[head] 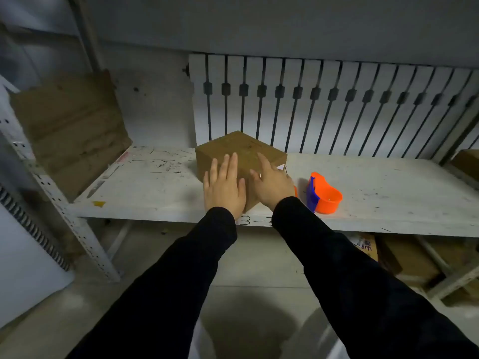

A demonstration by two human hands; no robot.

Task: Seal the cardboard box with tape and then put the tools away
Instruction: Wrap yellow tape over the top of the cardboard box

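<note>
Shelf lies bare left of the box; tape dispenser crowds its right.

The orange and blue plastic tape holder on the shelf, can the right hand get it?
Probably yes. The orange and blue plastic tape dispenser sits just beside the right hand, with bare white shelf between.

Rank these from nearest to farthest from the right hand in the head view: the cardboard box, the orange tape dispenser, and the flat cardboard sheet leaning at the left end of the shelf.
1. Cardboard box: under the right hand, which lies on it.
2. Orange tape dispenser: just to that hand's right, on the shelf.
3. Flat cardboard sheet: far left, leaning at the shelf's end, beyond the left hand.
</note>
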